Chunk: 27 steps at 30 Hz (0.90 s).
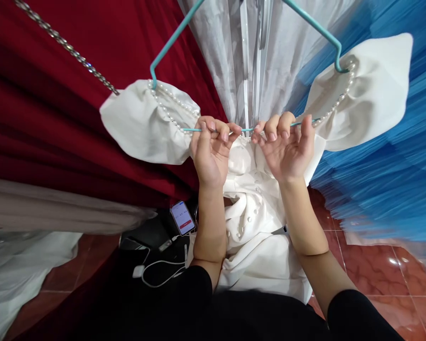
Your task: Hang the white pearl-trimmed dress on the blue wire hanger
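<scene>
head view: i see left hand (pixel 212 154) and right hand (pixel 286 154) pinching the turquoise hanger (pixel 175 37) along its lower bar, white dress (pixel 250 208) below and between them; tilting could slip a pearl strap (pixel 341 98) off.

Hanger (pixel 177 32): turquoise
Dress (pixel 246 213): white, edged with pearly beads (pixel 341 97)
Drape (pixel 128 47): deep red
Ruffled fabric (pixel 369 189): bright blue
Floor tiles (pixel 372 272): brick red, pale grout lines
Person's sleeves (pixel 358 312): black
Lower-left cloth (pixel 24 270): probably greyish white, though blurred
</scene>
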Each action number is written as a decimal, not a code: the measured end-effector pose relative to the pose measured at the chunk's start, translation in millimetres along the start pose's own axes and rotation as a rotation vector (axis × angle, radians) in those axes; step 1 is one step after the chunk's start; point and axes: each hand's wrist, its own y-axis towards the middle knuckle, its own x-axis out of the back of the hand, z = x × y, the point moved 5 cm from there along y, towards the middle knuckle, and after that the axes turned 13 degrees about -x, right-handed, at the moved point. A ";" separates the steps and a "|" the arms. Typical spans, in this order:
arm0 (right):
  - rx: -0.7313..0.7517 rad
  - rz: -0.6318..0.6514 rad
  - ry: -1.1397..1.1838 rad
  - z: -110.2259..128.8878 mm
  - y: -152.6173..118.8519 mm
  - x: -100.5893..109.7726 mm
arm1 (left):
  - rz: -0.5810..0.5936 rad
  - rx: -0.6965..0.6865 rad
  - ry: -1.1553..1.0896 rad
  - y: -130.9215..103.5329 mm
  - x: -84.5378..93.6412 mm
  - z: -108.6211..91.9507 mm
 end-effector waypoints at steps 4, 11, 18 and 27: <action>0.011 0.046 0.096 1.6 -1.8 2.7 | -0.021 0.038 0.275 -11.8 2.2 -7.2; 0.051 0.001 0.162 -12.6 0.7 -5.9 | 0.051 0.042 0.627 -18.2 0.4 -41.2; -0.033 0.004 0.264 -10.6 3.5 -1.4 | -0.009 -0.805 0.850 12.7 -3.5 -86.7; -0.070 0.044 0.301 -13.1 1.4 2.2 | 0.166 -0.774 1.120 46.0 13.4 -79.1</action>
